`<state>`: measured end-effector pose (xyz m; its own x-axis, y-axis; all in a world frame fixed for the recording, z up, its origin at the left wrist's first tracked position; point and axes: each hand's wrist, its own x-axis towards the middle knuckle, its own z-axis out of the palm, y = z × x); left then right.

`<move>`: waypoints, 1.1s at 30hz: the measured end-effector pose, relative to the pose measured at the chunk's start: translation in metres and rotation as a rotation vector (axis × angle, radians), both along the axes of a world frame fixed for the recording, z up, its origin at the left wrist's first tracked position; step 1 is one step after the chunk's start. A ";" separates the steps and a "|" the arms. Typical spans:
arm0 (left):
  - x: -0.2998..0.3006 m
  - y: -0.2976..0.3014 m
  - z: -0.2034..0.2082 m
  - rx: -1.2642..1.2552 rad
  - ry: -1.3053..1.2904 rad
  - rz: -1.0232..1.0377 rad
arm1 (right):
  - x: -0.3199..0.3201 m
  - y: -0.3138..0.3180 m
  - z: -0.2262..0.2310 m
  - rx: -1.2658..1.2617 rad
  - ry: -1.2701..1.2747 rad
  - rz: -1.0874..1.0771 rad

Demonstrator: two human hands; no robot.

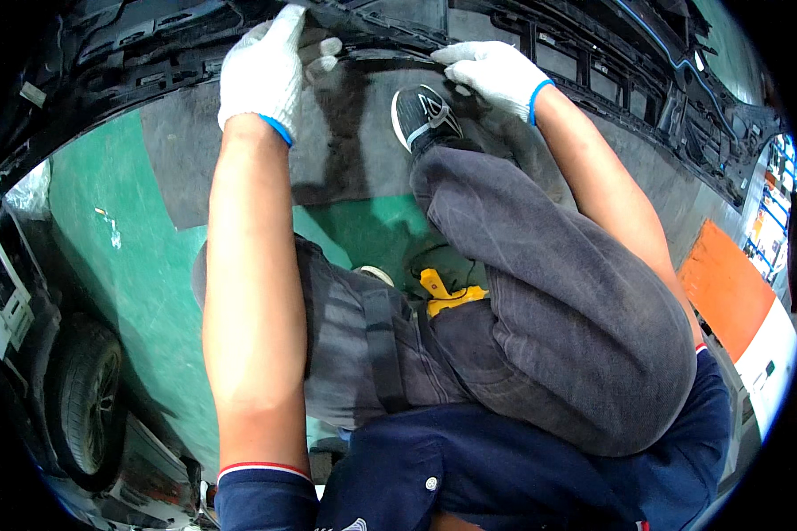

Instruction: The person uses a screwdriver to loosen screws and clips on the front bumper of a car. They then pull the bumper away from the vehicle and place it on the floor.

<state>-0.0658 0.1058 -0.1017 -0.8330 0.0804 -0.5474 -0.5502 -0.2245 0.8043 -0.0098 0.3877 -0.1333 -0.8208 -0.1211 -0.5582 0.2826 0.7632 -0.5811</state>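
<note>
A long black plastic car bumper (150, 62), its ribbed inner side showing, stretches in a curve across the far side of my view. At its near edge, left of the middle, my left hand (264, 78) is closed in a white knitted glove, thumb stretched over the plastic and fingers curled below. My right hand (496, 75), also gloved in white, has its fingers bent against the same edge farther right. Part of its grip is hidden. Both gloves have blue cuffs.
A grey mat (212, 168) lies on the green floor (106, 190) under the bumper. My black shoe (423, 117) rests on it. A yellow tool (452, 296) lies beside my legs. A car wheel (88, 398) stands at the left, and an orange-and-white panel (726, 283) at the right.
</note>
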 end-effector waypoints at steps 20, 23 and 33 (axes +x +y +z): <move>0.041 0.117 -0.165 0.734 -0.272 0.599 | 0.003 -0.008 -0.001 -0.021 0.034 -0.063; 0.035 0.114 -0.166 0.647 -0.222 0.535 | 0.004 -0.010 0.004 -0.010 0.056 -0.063; 0.023 0.101 -0.142 -1.399 0.464 -0.716 | 0.018 -0.024 0.028 -0.079 -0.009 -0.218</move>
<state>-0.0427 0.2072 -0.2436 -0.9503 0.1858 -0.2498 0.1169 0.9567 0.2666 0.0079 0.3633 -0.1050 -0.8274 0.0148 -0.5614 0.4410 0.6360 -0.6333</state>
